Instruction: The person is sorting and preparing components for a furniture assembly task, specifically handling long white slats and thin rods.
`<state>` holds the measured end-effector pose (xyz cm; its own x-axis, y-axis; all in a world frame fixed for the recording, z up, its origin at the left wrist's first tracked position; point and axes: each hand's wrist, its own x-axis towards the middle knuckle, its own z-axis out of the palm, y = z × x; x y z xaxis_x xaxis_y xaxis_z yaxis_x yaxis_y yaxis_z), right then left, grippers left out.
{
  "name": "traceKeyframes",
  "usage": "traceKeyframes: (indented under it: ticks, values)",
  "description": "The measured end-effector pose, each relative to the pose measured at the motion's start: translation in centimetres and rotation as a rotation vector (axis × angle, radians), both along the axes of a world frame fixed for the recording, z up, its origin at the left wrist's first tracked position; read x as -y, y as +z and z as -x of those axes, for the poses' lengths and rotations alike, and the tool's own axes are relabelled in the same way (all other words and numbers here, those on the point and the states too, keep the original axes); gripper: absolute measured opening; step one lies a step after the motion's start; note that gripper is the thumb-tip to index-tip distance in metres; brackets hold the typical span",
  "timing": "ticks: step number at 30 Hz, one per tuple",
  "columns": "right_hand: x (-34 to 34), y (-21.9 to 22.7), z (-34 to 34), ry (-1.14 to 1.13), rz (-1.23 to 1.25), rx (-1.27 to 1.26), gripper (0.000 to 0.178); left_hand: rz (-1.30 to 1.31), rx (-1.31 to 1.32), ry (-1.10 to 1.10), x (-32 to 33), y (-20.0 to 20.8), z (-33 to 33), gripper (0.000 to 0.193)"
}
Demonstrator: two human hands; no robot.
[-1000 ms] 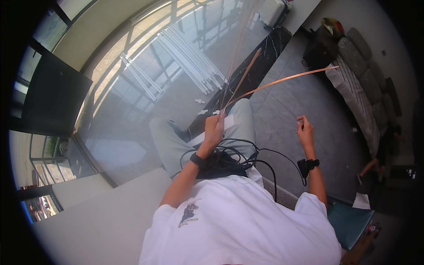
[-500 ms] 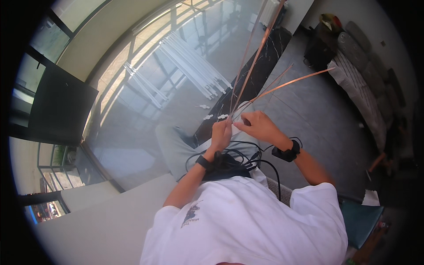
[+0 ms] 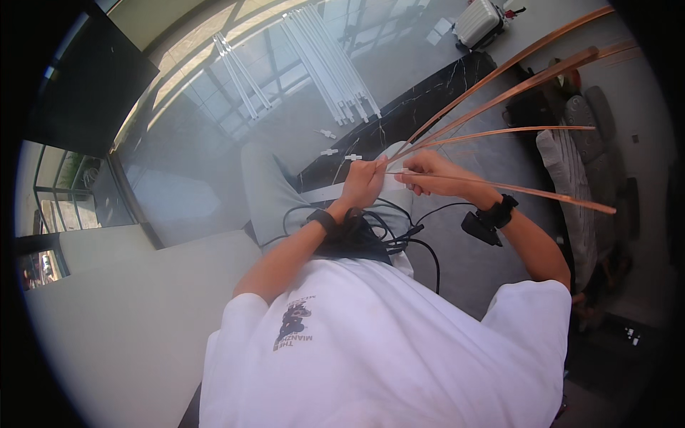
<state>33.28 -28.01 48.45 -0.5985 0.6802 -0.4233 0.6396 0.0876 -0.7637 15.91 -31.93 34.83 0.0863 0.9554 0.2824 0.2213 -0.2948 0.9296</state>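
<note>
Copper-coloured strips fan from the left hand toward 2 to just past 3 o'clock; likely light, springy, smooth enough to slip, prone to kinking, best held near the gathered ends. Left hand: fist wrapped round those ends. Right hand, at its 3 o'clock: fingers curled nearly together by the lowest strip, grip unclear. Small white fittings around 11 o'clock.
</note>
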Motion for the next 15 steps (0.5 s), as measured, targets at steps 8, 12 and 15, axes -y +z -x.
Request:
traceKeyframes:
  ticks: [8, 12, 15]
  values:
    - [0.3, 0.4, 0.9, 0.113, -0.471, 0.131, 0.043, -0.051, -0.030, 0.067, 0.4, -0.3, -0.7, 0.040]
    - [-0.1, 2.3, 1.5, 0.126, -0.215, 0.209, 0.042, -0.036, 0.032, 0.040, 0.6, 0.1, -0.6, 0.043]
    - [0.1, 1.7, 1.1, 0.017, 0.014, 0.095, 0.039, -0.005, 0.070, -0.001, 0.8, 0.2, -0.4, 0.045]
